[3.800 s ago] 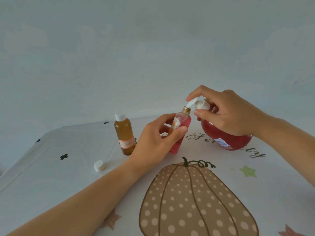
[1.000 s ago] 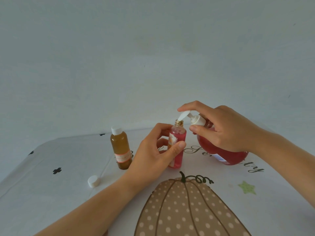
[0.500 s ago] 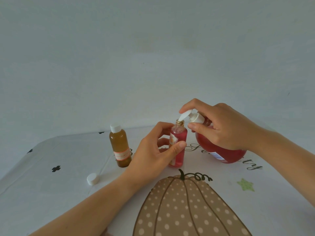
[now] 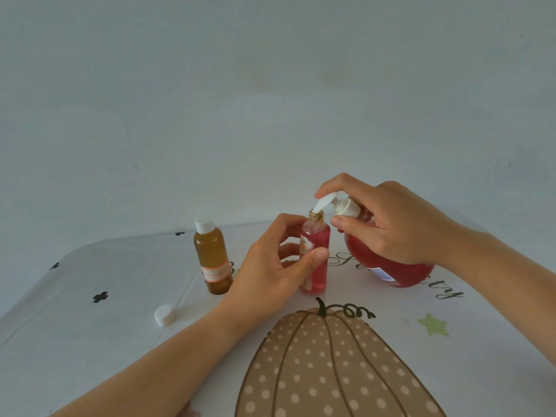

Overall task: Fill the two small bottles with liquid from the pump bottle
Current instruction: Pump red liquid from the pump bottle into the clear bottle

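One small bottle (image 4: 320, 239) in left hand (image 4: 267, 272); right hand (image 4: 400, 227) on pump head (image 4: 327, 202).

pumpkin-print tablecloth (image 4: 90, 341), green star (image 4: 433, 325), pale wall (image 4: 270, 85)

On the table (image 4: 90, 341), capped bottle (image 4: 213, 257) left, open bottle (image 4: 319, 246) middle, pump bottle (image 4: 391, 273) right.

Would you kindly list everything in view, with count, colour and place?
pump bottle: one, red liquid, white pump, right of centre
pink small bottle: one, pink liquid, uncapped, centre, under the pump spout
amber small bottle: one, brown, white-capped, left of the pink one
loose cap: one, white, lying front left
tablecloth: one, white, pumpkin print, under everything
wall: one, grey, behind
left hand: one, holds the pink small bottle
right hand: one, grips the pump head
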A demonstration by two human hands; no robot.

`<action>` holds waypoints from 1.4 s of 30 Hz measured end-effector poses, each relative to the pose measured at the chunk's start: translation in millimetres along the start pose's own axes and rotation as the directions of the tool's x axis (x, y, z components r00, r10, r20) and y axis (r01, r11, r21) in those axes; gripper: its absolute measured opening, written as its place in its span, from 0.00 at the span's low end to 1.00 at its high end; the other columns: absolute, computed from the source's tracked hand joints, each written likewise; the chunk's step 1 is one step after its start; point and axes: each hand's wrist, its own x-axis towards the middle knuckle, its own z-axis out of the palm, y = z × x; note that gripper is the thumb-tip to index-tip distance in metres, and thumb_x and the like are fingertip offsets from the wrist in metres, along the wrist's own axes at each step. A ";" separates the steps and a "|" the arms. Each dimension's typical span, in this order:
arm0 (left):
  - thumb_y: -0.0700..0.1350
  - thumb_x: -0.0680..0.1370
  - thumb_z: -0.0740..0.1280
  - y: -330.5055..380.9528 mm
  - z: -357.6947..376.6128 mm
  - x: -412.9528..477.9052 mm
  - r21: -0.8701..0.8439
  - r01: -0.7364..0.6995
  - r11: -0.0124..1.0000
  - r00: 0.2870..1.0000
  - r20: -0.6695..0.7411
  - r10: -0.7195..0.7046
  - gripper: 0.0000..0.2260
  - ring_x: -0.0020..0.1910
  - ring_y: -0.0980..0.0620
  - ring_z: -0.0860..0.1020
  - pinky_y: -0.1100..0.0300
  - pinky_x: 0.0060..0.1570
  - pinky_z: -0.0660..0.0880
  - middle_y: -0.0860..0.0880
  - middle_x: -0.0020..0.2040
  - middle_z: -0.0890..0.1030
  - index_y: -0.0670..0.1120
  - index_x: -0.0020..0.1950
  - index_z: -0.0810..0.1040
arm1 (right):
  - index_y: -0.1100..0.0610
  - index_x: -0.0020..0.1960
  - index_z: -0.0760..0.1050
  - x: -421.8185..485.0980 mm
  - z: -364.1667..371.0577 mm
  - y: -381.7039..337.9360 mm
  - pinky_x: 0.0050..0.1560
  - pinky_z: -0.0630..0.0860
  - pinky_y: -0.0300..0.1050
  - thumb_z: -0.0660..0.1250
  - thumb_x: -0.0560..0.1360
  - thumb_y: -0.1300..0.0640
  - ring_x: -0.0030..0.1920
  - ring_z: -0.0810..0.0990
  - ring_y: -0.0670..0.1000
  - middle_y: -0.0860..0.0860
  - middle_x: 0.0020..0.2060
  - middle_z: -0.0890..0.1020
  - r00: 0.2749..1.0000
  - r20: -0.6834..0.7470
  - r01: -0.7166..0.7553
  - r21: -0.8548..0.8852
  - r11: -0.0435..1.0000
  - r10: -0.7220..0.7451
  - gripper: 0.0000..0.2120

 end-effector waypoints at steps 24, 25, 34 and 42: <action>0.52 0.81 0.73 -0.4 -0.2 0.4 0.020 0.001 1.000 1.000 -0.006 -0.001 0.15 0.57 0.54 0.85 0.60 0.59 0.82 0.56 0.58 0.85 0.52 0.66 0.78 | 0.35 0.67 0.68 1.2 0.1 0.5 0.40 0.79 0.58 0.62 0.82 0.43 0.31 0.80 0.55 0.53 0.33 0.83 1.000 -0.003 -0.021 0.012 1.000 0.021 0.14; 0.52 0.81 0.73 -0.4 -0.1 0.5 0.021 0.001 1.000 1.000 -0.006 -0.001 0.15 0.57 0.54 0.85 0.60 0.59 0.82 0.56 0.58 0.85 0.52 0.66 0.78 | 0.36 0.67 0.68 1.1 0.2 0.5 0.39 0.78 0.58 0.62 0.82 0.43 0.31 0.79 0.55 0.53 0.32 0.83 1.000 -0.006 -0.022 0.012 1.000 0.022 0.14; 0.53 0.80 0.73 1.8 -0.8 0.9 0.022 -0.003 1.000 1.000 -0.020 0.004 0.15 0.58 0.58 0.84 0.67 0.54 0.80 0.60 0.57 0.84 0.54 0.65 0.77 | 0.33 0.70 0.65 1.2 -1.0 2.2 0.41 0.81 0.59 0.61 0.81 0.43 0.33 0.83 0.58 0.55 0.35 0.85 1.000 -0.002 -0.024 0.043 0.999 0.024 0.18; 0.53 0.80 0.74 0.9 -0.7 1.0 0.024 0.000 1.000 1.000 -0.026 0.000 0.15 0.58 0.57 0.84 0.67 0.54 0.79 0.61 0.56 0.84 0.55 0.65 0.77 | 0.33 0.70 0.66 1.1 -1.3 1.9 0.42 0.81 0.60 0.61 0.82 0.43 0.35 0.84 0.58 0.54 0.35 0.85 0.999 0.005 -0.039 0.043 0.998 0.039 0.17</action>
